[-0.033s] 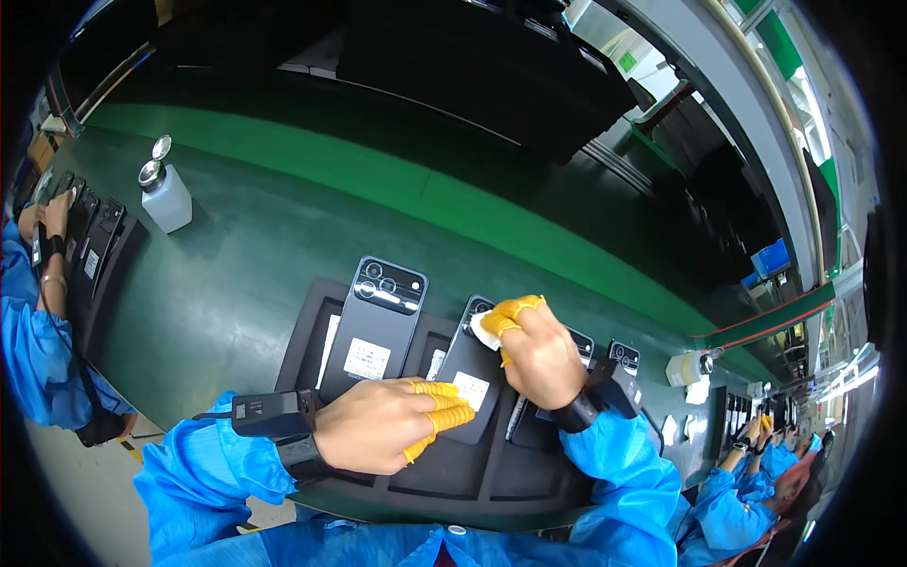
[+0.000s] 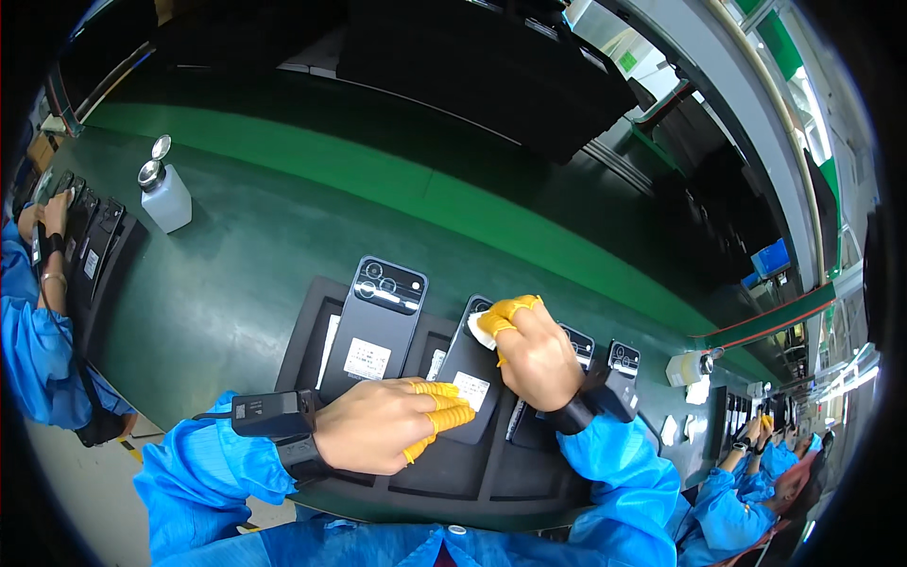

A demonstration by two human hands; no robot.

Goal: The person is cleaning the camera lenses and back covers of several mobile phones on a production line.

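Note:
A dark grey smartphone (image 2: 458, 361) lies back up in a black foam tray (image 2: 299, 345), a white label on its lower half. My left hand (image 2: 383, 425), in yellow finger cots, rests stretched fingers across the phone's lower part beside the label. Pinched in the fingers of my right hand (image 2: 540, 364) is a white wipe (image 2: 479, 327), pressed against the phone's camera area; yellow cots cover some of these fingers too. Left of it, another labelled phone (image 2: 385, 317) lies tilted over the tray. More phones (image 2: 578, 348) sit to the right, partly hidden by my right hand.
A white pump bottle (image 2: 167, 197) with its metal lid up stands on the green table (image 2: 236, 227) at the far left. Another bottle (image 2: 688, 369) and crumpled white wipes (image 2: 670, 430) are at the right. Co-workers in blue sleeves (image 2: 38, 331) work on both sides.
My right hand and the wipe have shifted very slightly left over the camera area. My left hand and the phones look the same.

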